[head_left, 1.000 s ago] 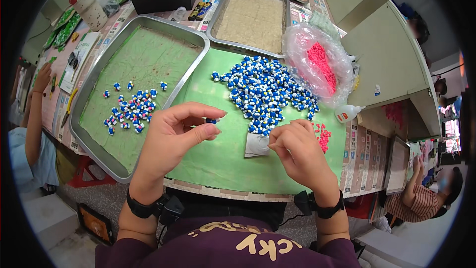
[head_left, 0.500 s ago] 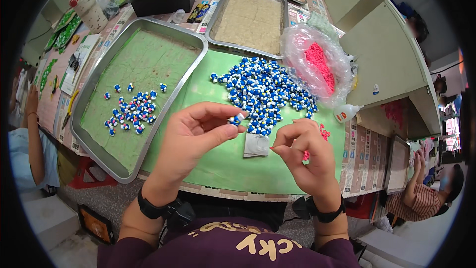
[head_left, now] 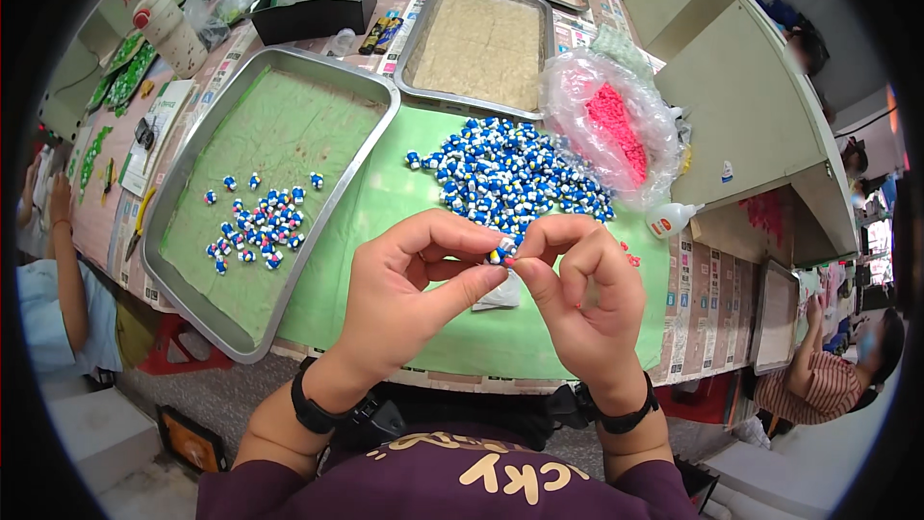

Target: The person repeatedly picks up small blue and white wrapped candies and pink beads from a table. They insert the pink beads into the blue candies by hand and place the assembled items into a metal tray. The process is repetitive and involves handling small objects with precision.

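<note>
Between my left hand's (head_left: 399,294) thumb and fingertips is a small blue-and-white figurine (head_left: 498,255) with a touch of yellow. A tiny pink piece (head_left: 509,262) is pinched in my right hand (head_left: 597,299), up against the figurine. Just beyond both hands spreads a large pile of similar blue-and-white figurines (head_left: 520,173). Below the fingertips lies a small white pad (head_left: 498,297), partly hidden by my hands. Several loose pink pieces (head_left: 630,258) lie on the green mat beside my right hand.
To the left, a metal tray (head_left: 387,116) holds several figurines (head_left: 260,221) with pink on them. A plastic bag (head_left: 568,87) of pink pieces and a white glue bottle (head_left: 671,220) are at the right, near a cabinet (head_left: 751,96). Another tray (head_left: 409,58) stands behind. Other people sit on both sides.
My left hand has moved right with the figurine, and my right hand has come left and up to it. The pink piece now meets the figurine.
</note>
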`<state>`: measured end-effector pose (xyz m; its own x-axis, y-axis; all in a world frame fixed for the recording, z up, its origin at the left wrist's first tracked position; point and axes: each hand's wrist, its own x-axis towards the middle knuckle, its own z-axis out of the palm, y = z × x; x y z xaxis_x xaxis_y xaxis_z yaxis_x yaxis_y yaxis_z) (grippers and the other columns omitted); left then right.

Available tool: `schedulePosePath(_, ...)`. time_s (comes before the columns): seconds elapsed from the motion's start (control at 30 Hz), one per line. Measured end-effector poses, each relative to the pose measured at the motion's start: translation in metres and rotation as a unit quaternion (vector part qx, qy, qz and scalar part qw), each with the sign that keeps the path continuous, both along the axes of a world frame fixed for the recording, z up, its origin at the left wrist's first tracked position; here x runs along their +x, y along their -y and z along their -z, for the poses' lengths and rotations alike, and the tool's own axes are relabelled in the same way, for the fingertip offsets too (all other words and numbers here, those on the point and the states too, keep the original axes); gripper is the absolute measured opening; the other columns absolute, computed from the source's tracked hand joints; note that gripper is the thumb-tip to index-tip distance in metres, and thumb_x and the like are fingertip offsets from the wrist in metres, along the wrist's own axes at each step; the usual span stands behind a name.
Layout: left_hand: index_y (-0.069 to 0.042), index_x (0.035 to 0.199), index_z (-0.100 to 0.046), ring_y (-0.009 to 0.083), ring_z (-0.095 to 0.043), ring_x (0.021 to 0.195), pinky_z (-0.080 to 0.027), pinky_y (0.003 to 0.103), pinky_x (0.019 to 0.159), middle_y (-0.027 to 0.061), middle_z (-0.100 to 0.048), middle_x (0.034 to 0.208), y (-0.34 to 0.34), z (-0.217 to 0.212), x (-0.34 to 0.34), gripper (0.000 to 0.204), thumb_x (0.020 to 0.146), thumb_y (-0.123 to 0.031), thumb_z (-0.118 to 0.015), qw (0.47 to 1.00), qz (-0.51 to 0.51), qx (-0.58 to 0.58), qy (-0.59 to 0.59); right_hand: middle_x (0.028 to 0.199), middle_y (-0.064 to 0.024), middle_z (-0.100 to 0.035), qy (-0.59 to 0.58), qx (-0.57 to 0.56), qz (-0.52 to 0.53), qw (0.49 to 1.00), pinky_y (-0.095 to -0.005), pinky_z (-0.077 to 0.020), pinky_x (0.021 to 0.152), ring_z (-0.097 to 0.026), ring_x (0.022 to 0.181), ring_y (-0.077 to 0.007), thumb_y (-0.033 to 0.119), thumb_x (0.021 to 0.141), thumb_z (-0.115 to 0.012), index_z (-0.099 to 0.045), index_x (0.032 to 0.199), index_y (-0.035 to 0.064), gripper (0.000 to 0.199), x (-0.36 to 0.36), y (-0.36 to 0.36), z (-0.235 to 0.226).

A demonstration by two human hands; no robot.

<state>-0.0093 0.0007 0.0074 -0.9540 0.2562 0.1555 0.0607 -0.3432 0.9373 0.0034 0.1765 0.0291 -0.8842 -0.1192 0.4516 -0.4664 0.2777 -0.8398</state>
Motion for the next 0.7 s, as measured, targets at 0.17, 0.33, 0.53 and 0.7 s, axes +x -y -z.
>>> schedulePosePath(0.17, 0.003, 0.099, -0.068, 0.0167, -0.066, 0.091, -0.057, 0.027, 0.079, 0.0121, -0.066, 0.100, -0.007, -0.005, 0.005, 0.022, 0.079, 0.011, -0.072, 0.997, -0.051, -0.033, -0.056, 0.086, -0.0071, -0.065, -0.025, 0.029, 0.026, 0.999, -0.0311, -0.0406, 0.075, -0.058, 0.077, -0.0183, -0.005, 0.082, -0.070, -0.045, 0.074, 0.0094, 0.030, 0.003, 0.004, 0.001)
schedulePosePath(0.33, 0.002, 0.094, -0.071, 0.0184, -0.067, 0.086, -0.055, 0.027, 0.073, 0.0133, -0.068, 0.093, -0.006, -0.005, 0.004, 0.023, 0.073, 0.012, -0.076, 0.977, -0.083, -0.124, -0.152, 0.090, -0.0071, -0.058, 0.034, -0.025, 0.002, 0.999, -0.0291, -0.0425, 0.074, -0.054, 0.081, -0.0160, -0.002, 0.081, -0.073, -0.041, 0.077, 0.0087, 0.034, 0.000, -0.004, 0.003)
schedulePosePath(0.53, 0.000, 0.087, -0.068, 0.0187, -0.068, 0.081, -0.055, 0.029, 0.070, 0.0126, -0.069, 0.089, 0.017, -0.003, -0.001, 0.017, 0.075, 0.011, -0.072, 0.934, -0.143, -0.225, -0.237, 0.090, -0.0054, -0.054, 0.088, -0.055, 0.010, 0.995, -0.0271, -0.0472, 0.075, -0.055, 0.085, -0.0129, -0.004, 0.078, -0.074, -0.040, 0.078, 0.0080, 0.036, -0.008, -0.050, -0.004)
schedulePosePath(0.7, 0.001, 0.093, -0.065, 0.0103, -0.061, 0.081, -0.049, 0.022, 0.069, 0.0064, -0.065, 0.090, 0.083, 0.018, -0.005, 0.013, 0.082, 0.009, -0.066, 0.875, -0.306, -0.349, -0.136, 0.077, -0.0037, -0.058, 0.116, 0.091, 0.189, 0.971, -0.0273, -0.0485, 0.073, -0.059, 0.075, -0.0127, -0.003, 0.083, -0.066, -0.047, 0.081, 0.0020, 0.019, -0.013, -0.123, 0.020)
